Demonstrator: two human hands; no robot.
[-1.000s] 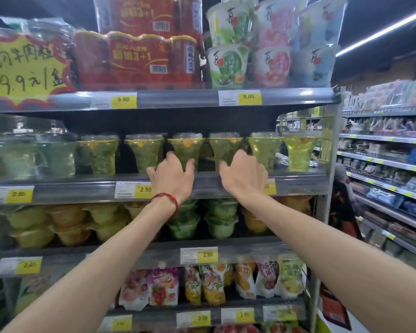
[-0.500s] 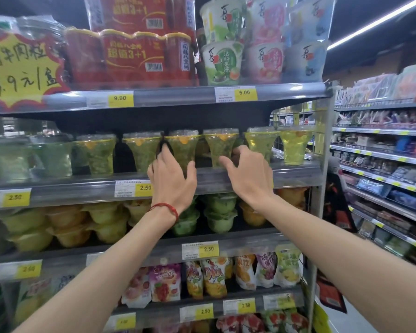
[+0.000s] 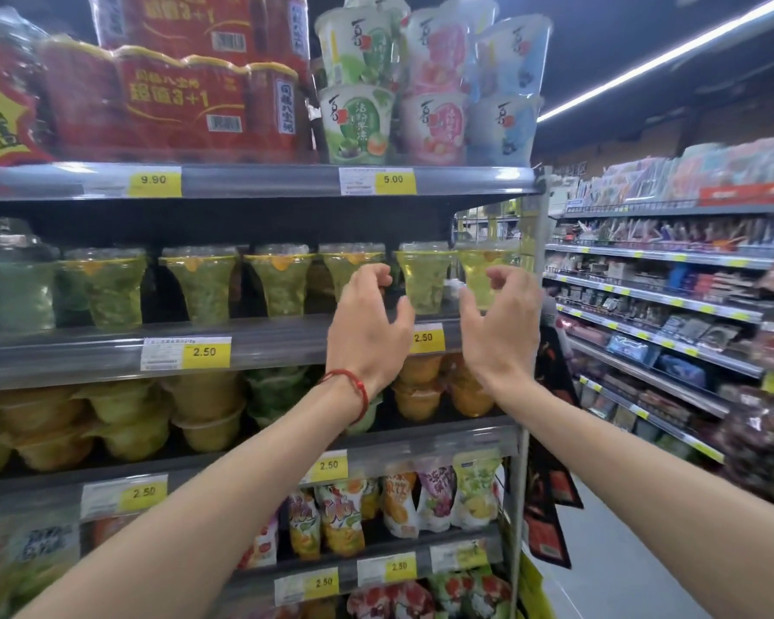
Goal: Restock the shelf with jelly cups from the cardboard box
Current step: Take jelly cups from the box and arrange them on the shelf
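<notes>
At the right end of the second shelf (image 3: 287,346), both of the person's hands are raised in front of a row of clear, yellow-green jelly cups. The left hand (image 3: 367,326) is half open, its fingers bent like a claw and its thumb spread out to the right, and it holds nothing. The right hand (image 3: 501,323) mirrors it, fingers bent and thumb pointing left, also holding nothing.

Between the two hands stands one jelly cup (image 3: 423,279), upright on the shelf, wide lidded rim up and narrow foot down, so its long axis runs straight up and down. It sits beyond the hands, deeper on the shelf, just above the yellow price tag (image 3: 429,337). The left thumb points at its lower left side and the right thumb at its lower right. Neither touches it, as far as I can tell.

The last cup (image 3: 477,272) in the row stands just behind the right hand's fingers. That makes the right hand the nearer one for it, while the middle cup looks about equally reachable from either side. Any grasp would need to close in sideways around the narrow waist. No cardboard box is in sight.
</notes>
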